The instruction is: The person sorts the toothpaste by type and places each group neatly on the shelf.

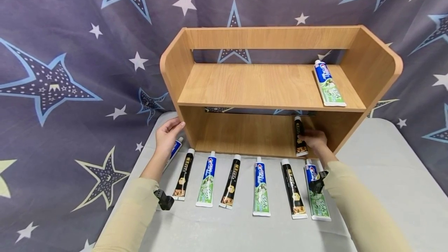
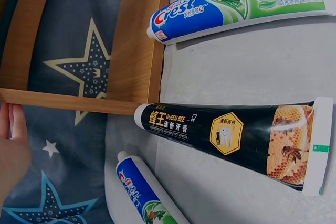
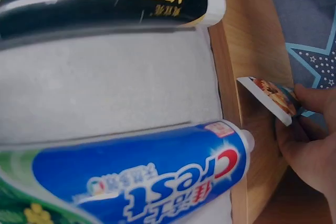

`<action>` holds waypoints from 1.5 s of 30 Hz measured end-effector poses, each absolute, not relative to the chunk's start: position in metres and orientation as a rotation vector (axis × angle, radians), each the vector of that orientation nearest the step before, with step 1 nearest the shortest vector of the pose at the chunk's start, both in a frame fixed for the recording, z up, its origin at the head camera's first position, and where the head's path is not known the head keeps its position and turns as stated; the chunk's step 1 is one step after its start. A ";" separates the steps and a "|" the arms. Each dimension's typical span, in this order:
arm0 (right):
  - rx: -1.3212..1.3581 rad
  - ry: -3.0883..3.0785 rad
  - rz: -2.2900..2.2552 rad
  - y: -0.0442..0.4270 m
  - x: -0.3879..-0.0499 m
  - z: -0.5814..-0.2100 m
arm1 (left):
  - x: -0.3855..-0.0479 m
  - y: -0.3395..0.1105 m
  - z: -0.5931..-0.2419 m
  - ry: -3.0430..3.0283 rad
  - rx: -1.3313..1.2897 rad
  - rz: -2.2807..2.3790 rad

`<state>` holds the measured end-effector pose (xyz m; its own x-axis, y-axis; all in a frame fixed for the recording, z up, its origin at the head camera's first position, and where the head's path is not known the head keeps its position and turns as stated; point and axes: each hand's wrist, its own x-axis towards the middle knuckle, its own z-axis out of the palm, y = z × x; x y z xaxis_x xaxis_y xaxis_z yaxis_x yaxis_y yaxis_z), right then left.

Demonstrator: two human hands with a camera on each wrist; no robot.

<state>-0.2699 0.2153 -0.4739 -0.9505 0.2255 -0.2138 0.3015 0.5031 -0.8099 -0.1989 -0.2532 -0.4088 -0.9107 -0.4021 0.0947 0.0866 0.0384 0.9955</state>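
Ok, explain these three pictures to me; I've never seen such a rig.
There is no machine here, just a person's bare left hand and right hand. The wide picture comes from a head-worn camera looking down; the others come from a camera on each wrist.

A wooden shelf unit stands on a pale table with seven toothpaste tubes: four blue-and-green, three black. Another blue-and-green tube lies on the upper board.

The right hand grips a black tube in the lower compartment; the left hand touches the unit's side panel.
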 end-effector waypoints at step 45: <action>0.216 2.917 -1.204 0.209 -0.225 -0.463 | -0.186 -0.246 -0.390 -2.000 0.338 -1.965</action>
<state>-0.2251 0.2087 -0.4631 -0.9904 0.1342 -0.0317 0.1175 0.7008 -0.7036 -0.1860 -0.2459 -0.3900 -0.9220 -0.3827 0.0586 0.0520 0.0277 0.9983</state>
